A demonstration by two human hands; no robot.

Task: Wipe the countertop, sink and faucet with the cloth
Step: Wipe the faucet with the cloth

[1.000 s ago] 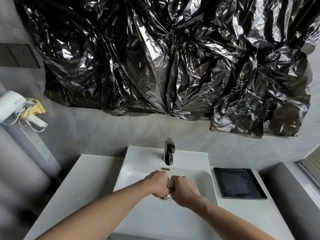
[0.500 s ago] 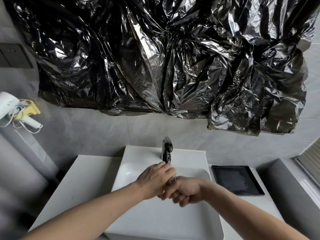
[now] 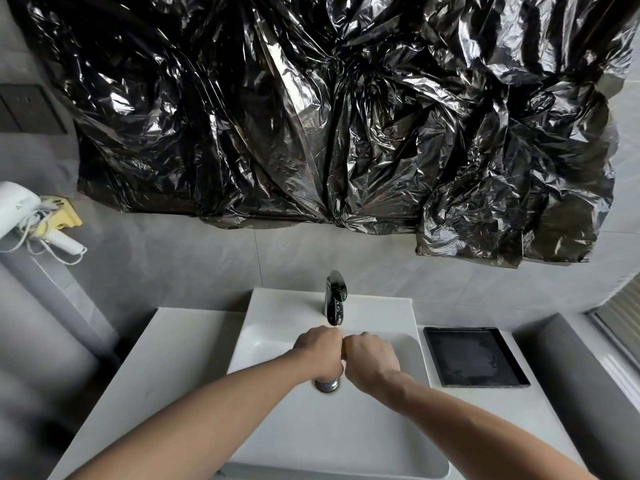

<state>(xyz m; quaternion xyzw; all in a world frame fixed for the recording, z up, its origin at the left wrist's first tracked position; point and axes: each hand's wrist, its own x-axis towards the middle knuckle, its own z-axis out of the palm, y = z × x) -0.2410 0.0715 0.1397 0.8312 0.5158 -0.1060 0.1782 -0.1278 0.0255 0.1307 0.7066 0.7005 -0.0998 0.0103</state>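
Observation:
Both of my hands are curled into fists, knuckle to knuckle, low over the white sink (image 3: 277, 427). My left hand (image 3: 320, 348) and my right hand (image 3: 372, 358) grip the cloth between them. The cloth is almost wholly hidden inside the fists. Directly under them sits the chrome drain (image 3: 327, 385). The black faucet (image 3: 334, 299) stands just behind my hands on the sink's back ledge. The white countertop (image 3: 166, 358) extends to the left and right of the sink.
A black square tray (image 3: 474, 358) lies on the counter right of the sink. A white hair dryer (image 3: 17, 206) hangs on the left wall. Crumpled black plastic sheeting (image 3: 346, 116) covers the wall above. A grey ledge (image 3: 571, 375) borders the right side.
My hands twisted against each other over the drain and are back side by side as fists. Half a second ago the left hand lay over the right with its fingers looser.

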